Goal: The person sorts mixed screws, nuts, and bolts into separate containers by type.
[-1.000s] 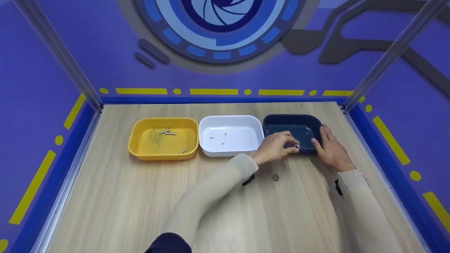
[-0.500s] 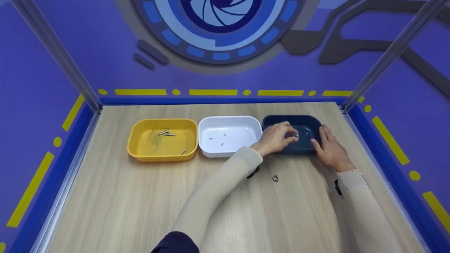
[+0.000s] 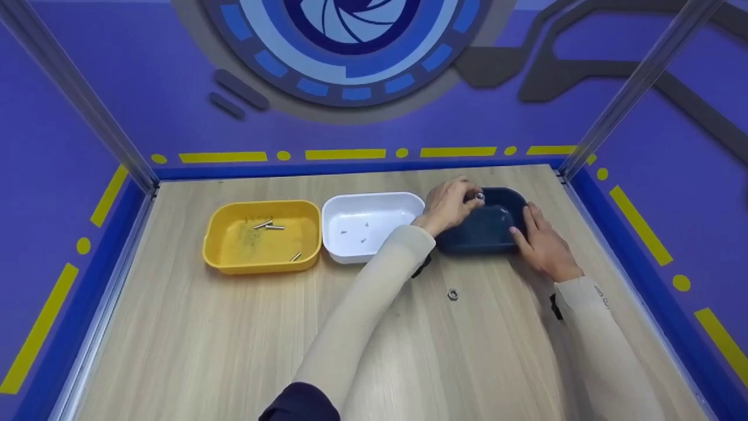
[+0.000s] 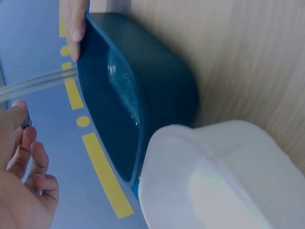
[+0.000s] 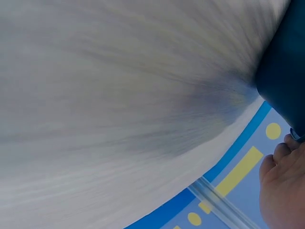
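In the head view my left hand (image 3: 449, 204) is over the far left part of the dark blue tray (image 3: 488, 234), pinching a small metal nut (image 3: 480, 197) between thumb and fingertips. The left wrist view has the nut (image 4: 26, 120) at the fingertips, with the other fingers curled below. My right hand (image 3: 547, 245) holds the tray's right end, thumb over the rim and fingers along the outside. Another hex nut (image 3: 453, 294) lies on the table in front of the tray. My left hand hides the tray's far left corner.
Left of the dark tray stands a white tray (image 3: 374, 202) holding a few tiny screws (image 3: 363, 240). Farther left is a yellow tray (image 3: 263, 268) with several metal pins or bolts (image 3: 273, 227). Blue-purple panels (image 3: 333, 131) close off the back and sides of the wooden table (image 3: 234, 327).
My left hand has moved away from me with the nut, from the dark tray's near edge toward its far edge. The right hand keeps its place on the tray. The head view has shifted slightly.
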Tool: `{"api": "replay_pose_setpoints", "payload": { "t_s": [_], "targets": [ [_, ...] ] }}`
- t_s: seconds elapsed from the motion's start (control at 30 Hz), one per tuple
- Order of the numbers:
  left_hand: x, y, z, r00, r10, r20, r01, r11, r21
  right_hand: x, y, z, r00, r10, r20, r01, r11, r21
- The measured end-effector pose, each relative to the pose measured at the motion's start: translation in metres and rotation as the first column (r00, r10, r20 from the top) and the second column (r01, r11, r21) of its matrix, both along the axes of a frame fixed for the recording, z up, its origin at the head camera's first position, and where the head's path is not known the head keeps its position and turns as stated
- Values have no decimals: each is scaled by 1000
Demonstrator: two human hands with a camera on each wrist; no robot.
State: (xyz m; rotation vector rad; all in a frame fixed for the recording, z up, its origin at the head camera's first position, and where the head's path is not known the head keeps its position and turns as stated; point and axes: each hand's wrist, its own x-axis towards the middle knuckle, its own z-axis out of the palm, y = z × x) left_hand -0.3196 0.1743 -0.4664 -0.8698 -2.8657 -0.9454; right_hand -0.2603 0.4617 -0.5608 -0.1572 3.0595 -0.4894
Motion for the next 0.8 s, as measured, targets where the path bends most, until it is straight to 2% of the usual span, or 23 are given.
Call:
{"api": "replay_pose_setpoints", "payload": {
  "t_s": [0.17, 0.43, 0.67, 0.8],
  "targets": [
    [-5, -2, 3, 999, 52, 16, -52, 999, 3, -1, 2, 1, 1000, -4, 25, 4, 1000, -4],
    [-8, -2, 2, 998, 56, 39, -57, 998, 27, 1, 2, -1, 1000, 3, 9, -3, 1000, 0],
    [-9, -4, -1, 997, 55, 53, -57, 998, 29, 2, 3, -2, 999, 17, -48, -17, 1000, -2],
    [-9, -6, -2, 997, 50, 57, -52, 998, 39, 2, 3, -2, 999, 13, -44, -13, 1000, -5]
  ]
}}
